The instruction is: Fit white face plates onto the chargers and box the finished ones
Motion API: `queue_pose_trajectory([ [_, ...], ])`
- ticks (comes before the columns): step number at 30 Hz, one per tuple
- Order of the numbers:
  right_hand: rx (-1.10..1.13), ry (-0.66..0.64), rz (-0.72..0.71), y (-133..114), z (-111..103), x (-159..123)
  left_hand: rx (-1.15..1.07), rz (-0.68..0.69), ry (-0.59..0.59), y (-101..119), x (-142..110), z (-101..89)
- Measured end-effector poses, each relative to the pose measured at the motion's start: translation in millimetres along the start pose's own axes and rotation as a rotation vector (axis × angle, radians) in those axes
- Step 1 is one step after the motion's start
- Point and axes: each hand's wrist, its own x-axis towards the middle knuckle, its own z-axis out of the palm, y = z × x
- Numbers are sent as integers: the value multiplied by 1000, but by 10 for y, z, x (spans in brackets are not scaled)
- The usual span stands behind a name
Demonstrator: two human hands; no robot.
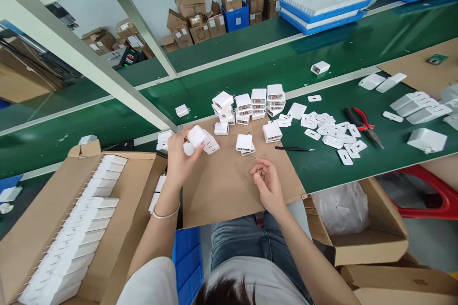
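White charger (196,136) is sitting in the grip of the left hand (181,155), pinched between thumb and fingers over the far left corner of the cardboard sheet (218,190). Its broad face is pointing upward; it is looking nearly square from above, so its long axis is not showing clearly. A fan of white slotted pieces (211,143) is showing just beside it on the right; whether they are touching it is not clear.

The right hand (267,183) is hovering over the sheet's near right part, its fingers loosely curled and holding nothing visible. From there the charger is lying to the left and farther out, well apart, so the left hand is the only one within touch of it. Between the two hands, a stacked pair of chargers (244,144) is resting nearer the right hand, just beyond its fingertips. Taller charger stacks (243,105) are standing along the sheet's far edge, and black tweezers (294,148) are lying by its right edge.
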Motion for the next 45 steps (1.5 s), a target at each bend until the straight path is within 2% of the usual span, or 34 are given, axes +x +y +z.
queue_pose_trajectory([
  [3, 13, 3, 27, -16, 11, -4, 0, 11, -78, -172, 18, 97],
  [7, 26, 13, 49, -30, 9, -6, -42, 24, -47, -145, 25, 121],
  [9, 33, 17, 53, -36, 5, -5, -72, 69, 49, -45, 60, 28],
  [11, 37, 23, 62, -41, -1, -2, -91, 121, 234, 68, 148, -99],
  [13, 35, 31, 77, -45, -9, 4, -94, 161, 438, 134, 323, -195],
  [15, 20, 34, 86, -46, -14, 9, -74, 172, 496, 94, 607, -193],
  [16, 5, 35, 87, -47, -13, 10, -47, 161, 432, 25, 785, -146],
  [20, -136, 28, 97, -52, 17, 6, 190, 87, -92, -510, 1517, 260],
  [23, -300, -26, 92, -63, 48, 5, 233, -48, -524, -922, 1830, 564],
  [25, -347, -46, 83, -66, 56, 7, 230, -89, -688, -1083, 1901, 691],
  [27, -329, -44, 85, -61, 51, 8, 217, -80, -746, -1152, 1914, 769],
  [32, -316, -60, 75, -48, 24, 9, 239, -105, -665, -1101, 1908, 916],
  [36, -377, -98, 59, -75, 31, 10, 202, -146, -590, -928, 1918, 1033],
  [38, -388, -110, 55, -80, 43, 8, 165, -141, -552, -811, 1949, 1034],
  [41, -399, -95, 28, -62, 67, 3, 127, -144, -440, -624, 1984, 862],
  [43, -424, -71, -13, -59, 80, 9, 116, -165, -308, -482, 1909, 600],
  [45, -497, -32, -94, -102, 88, 51, 99, -176, -122, -300, 1676, 247],
])
